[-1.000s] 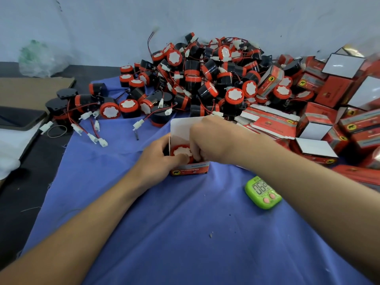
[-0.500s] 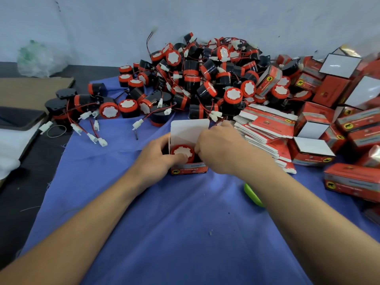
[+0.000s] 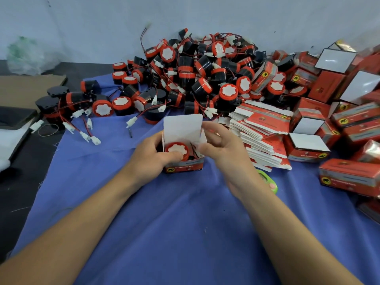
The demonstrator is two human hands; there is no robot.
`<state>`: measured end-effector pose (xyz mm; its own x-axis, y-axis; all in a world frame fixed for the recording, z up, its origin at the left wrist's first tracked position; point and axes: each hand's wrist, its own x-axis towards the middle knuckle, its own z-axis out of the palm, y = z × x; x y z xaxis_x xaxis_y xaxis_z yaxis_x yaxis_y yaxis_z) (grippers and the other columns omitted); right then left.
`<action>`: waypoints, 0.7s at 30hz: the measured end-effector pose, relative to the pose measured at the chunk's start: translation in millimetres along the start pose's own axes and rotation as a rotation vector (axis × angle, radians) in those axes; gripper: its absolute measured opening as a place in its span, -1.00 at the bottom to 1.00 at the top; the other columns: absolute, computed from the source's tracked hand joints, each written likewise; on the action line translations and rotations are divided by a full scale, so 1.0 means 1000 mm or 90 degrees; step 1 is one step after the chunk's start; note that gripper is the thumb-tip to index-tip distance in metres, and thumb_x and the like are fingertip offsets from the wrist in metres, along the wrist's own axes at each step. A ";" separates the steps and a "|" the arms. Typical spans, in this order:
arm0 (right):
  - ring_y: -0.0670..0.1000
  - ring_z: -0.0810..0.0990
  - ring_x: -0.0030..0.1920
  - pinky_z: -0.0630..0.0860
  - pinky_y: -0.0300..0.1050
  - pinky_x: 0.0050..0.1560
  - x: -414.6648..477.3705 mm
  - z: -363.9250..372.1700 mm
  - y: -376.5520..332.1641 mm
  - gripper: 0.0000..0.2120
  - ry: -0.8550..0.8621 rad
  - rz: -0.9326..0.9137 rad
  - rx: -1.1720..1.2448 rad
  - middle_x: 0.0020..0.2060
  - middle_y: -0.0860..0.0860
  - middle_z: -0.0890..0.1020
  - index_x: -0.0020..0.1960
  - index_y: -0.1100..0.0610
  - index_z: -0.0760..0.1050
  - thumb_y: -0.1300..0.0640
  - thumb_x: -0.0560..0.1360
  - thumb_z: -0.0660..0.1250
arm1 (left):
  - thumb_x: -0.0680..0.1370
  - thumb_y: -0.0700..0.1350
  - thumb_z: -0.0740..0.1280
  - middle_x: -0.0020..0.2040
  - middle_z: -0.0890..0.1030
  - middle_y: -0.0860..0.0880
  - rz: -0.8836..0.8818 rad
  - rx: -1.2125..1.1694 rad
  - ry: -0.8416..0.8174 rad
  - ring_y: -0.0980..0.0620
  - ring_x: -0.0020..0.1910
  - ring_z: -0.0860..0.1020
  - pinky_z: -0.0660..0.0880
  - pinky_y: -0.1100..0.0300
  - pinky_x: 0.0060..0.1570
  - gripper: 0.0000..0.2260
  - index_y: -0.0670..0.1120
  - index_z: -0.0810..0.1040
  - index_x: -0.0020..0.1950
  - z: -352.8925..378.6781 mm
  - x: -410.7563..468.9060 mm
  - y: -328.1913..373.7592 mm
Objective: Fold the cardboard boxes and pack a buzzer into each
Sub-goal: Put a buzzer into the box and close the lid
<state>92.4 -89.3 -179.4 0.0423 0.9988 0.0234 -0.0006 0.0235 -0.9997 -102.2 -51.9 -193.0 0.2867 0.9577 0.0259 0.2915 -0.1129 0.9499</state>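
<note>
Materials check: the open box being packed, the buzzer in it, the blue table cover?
Open box: thin printed paperboard, likely; red glossy outside, plain white inside, sharp creased flaps.
Buzzer: looks like moulded plastic, red rim around a matte white face.
Blue cover: woven fabric; soft wrinkles, frayed threads at its left edge.

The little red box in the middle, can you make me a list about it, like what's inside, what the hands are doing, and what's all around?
box: small red box, upright on the blue cloth, top flap open and standing up
inside: one buzzer, red rim and white face up
left hand: grips the box's left side, thumb on the buzzer
right hand: at the box's right flap
behind: big pile of buzzers
right: stack of flat boxes, then folded boxes
under right wrist: green timer, mostly hidden
</note>
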 end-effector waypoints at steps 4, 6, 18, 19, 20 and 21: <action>0.07 0.70 0.16 0.59 0.17 0.26 -0.002 0.005 0.007 -0.62 -0.011 0.034 -0.025 0.10 -0.01 0.74 0.31 0.05 0.55 0.28 0.54 0.45 | 0.42 -0.11 0.47 0.15 0.73 0.05 0.016 -0.014 -0.019 0.03 0.17 0.67 0.60 -0.07 0.23 -0.60 0.03 0.64 0.27 0.000 -0.002 0.001; 0.06 0.69 0.17 0.59 0.09 0.25 -0.001 0.005 0.007 -0.77 -0.024 0.054 0.028 0.11 0.02 0.73 0.24 0.09 0.63 0.13 0.60 0.39 | 0.39 -0.08 0.44 0.16 0.73 0.04 0.015 -0.025 -0.018 0.01 0.18 0.67 0.59 -0.10 0.25 -0.57 0.04 0.63 0.27 0.000 -0.001 0.000; -0.01 0.71 0.06 0.63 0.14 0.18 0.007 0.013 0.008 -0.68 0.032 0.037 -0.101 0.00 -0.08 0.74 0.09 -0.03 0.65 0.36 0.52 0.38 | 0.50 -0.10 0.37 0.27 0.67 0.09 0.086 -0.043 -0.103 0.11 0.27 0.62 0.56 0.19 0.20 -0.53 0.08 0.50 0.42 0.002 -0.002 -0.002; -0.01 0.71 0.06 0.63 0.15 0.19 0.007 0.013 0.008 -0.66 0.040 0.043 -0.089 0.00 -0.10 0.74 0.07 -0.04 0.66 0.37 0.52 0.37 | 0.51 -0.09 0.37 0.29 0.67 0.06 0.087 -0.079 -0.127 0.07 0.28 0.62 0.56 0.15 0.22 -0.51 0.02 0.49 0.46 0.002 -0.001 -0.001; 0.00 0.71 0.07 0.63 0.17 0.18 0.008 0.014 0.010 -0.66 0.050 0.051 -0.077 0.00 -0.10 0.74 0.06 -0.04 0.66 0.39 0.51 0.37 | 0.50 -0.06 0.37 0.26 0.70 0.02 0.080 -0.131 -0.147 0.06 0.26 0.64 0.57 0.14 0.20 -0.46 -0.04 0.47 0.50 0.000 0.000 0.001; 0.02 0.71 0.07 0.63 0.19 0.18 0.008 0.014 0.012 -0.65 0.062 0.059 -0.060 0.00 -0.10 0.74 0.05 -0.04 0.67 0.39 0.51 0.36 | 0.45 -0.01 0.37 0.20 0.73 0.00 0.065 -0.179 -0.151 0.08 0.21 0.66 0.58 0.16 0.16 -0.38 -0.10 0.46 0.52 -0.002 0.003 0.003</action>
<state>78.6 -80.2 -190.7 0.1432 0.9876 -0.0647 0.0845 -0.0773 -0.9934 -102.8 -49.1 -189.3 0.5147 0.8533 0.0832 -0.0017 -0.0961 0.9954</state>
